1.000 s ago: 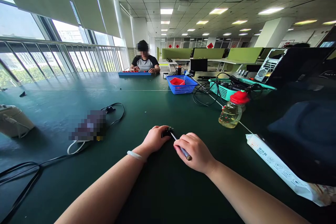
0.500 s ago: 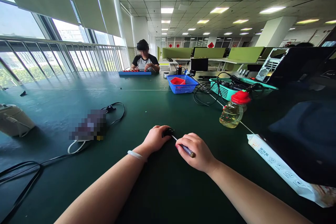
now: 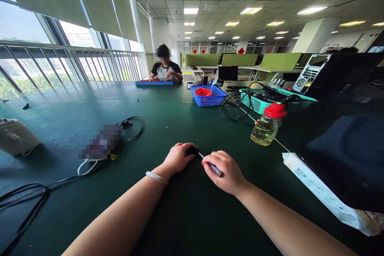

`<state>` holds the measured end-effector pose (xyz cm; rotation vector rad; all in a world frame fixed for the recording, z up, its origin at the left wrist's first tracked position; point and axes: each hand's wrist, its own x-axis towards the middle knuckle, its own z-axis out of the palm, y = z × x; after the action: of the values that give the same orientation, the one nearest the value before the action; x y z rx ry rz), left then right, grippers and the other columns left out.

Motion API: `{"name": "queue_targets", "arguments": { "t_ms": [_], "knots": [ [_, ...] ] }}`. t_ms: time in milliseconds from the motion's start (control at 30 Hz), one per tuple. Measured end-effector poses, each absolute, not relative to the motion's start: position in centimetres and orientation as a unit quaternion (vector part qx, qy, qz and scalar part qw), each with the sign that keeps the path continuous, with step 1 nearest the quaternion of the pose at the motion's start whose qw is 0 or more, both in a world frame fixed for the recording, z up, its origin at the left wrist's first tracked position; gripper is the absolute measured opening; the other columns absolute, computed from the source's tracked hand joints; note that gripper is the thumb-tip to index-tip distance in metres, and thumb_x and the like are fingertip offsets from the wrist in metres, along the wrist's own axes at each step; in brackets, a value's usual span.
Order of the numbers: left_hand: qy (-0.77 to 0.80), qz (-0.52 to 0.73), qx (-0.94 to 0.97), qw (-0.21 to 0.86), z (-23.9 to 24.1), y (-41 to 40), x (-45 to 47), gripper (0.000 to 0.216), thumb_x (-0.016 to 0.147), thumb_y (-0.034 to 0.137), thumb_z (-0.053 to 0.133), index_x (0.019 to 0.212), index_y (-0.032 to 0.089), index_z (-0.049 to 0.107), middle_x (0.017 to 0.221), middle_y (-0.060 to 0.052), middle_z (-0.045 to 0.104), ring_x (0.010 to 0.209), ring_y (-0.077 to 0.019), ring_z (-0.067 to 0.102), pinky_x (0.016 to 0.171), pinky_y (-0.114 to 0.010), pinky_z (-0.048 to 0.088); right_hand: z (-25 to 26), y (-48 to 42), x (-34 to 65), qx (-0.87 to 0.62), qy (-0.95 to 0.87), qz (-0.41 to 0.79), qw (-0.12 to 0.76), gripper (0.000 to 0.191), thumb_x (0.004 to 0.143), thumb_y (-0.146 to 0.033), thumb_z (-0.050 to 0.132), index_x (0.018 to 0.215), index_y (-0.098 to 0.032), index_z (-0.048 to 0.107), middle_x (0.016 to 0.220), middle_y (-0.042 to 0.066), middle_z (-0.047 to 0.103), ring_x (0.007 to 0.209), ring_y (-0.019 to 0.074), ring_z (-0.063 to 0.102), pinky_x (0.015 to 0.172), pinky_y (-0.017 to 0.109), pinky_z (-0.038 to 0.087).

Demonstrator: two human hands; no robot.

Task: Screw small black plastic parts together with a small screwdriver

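We see a wide green table point(image 3: 180, 120) carrying everything, and we place each thing against the bottle point(image 3: 265, 128) with the red cap that stands on it. To the right of the bottle and nearer to us lies a big dark bag point(image 3: 345, 156), with a long white packet point(image 3: 318, 192) tucked along its near edge. Far beyond the bottle, at the table's far end, another person point(image 3: 165, 70) sits with both hands over a blue tray point(image 3: 153, 83). Just behind the bottle sits a teal basket point(image 3: 255, 104) full of cables, and behind the bottle to the left stands a blue basket point(image 3: 207, 103) with a red box inside. Far to the left of the bottle rests a white device point(image 3: 15, 138), and between that device and the bottle lies a blurred object point(image 3: 103, 144) with a black cable point(image 3: 135, 128) looped about it. Nearer to us than the bottle and to its left, the two bare hands meet on the table top. The right hand point(image 3: 226, 172), the closer one to the bottle, is clenched around a screwdriver point(image 3: 213, 168), whose thin shaft slants up and away from the bottle. The left hand point(image 3: 177, 158), a white band at its wrist, is curled over a black part point(image 3: 192, 151) and grasps it against the table, well to the left of the bottle and near us; the screwdriver's tip touches that part
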<state>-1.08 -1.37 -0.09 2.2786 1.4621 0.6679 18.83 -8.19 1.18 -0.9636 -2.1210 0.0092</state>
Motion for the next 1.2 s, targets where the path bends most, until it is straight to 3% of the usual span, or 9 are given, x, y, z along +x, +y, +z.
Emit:
{"name": "queue_targets", "arguments": {
  "t_ms": [633,933,1200],
  "knots": [
    [0.524,0.221,0.806,0.165,0.3,-1.8,-1.2,0.044,0.082,0.027,0.067,0.125,0.021,0.066,0.118,-0.009,0.071,0.113,-0.0258,0.062,0.102,-0.038,0.048,1.1,-8.2,18.6,-0.386,-0.825,0.02,0.412,0.015,0.093,-0.016,0.053,0.087,-0.022,0.065,0.075,0.001,0.066,0.071,0.0172,0.06,0.07,0.03,0.046],
    [0.522,0.194,0.819,0.141,1.1,-2.3,-0.8,0.036,0.085,0.026,0.064,0.12,0.023,0.068,0.116,-0.009,0.071,0.116,-0.0262,0.06,0.104,-0.04,0.046,0.9,-7.8,18.9,-0.413,-0.799,0.015,0.437,0.015,0.095,-0.02,0.052,0.087,-0.023,0.065,0.077,0.001,0.068,0.071,0.0171,0.062,0.07,0.03,0.048],
    [0.491,0.182,0.845,0.112,1.1,-2.6,-0.6,0.033,0.089,0.026,0.061,0.121,0.025,0.067,0.113,-0.007,0.073,0.116,-0.0263,0.059,0.104,-0.044,0.045,0.5,-7.3,18.9,-0.433,-0.762,0.072,0.476,0.017,0.096,-0.025,0.052,0.087,-0.023,0.066,0.082,0.002,0.07,0.073,0.0173,0.066,0.07,0.029,0.052]
  ]
}}
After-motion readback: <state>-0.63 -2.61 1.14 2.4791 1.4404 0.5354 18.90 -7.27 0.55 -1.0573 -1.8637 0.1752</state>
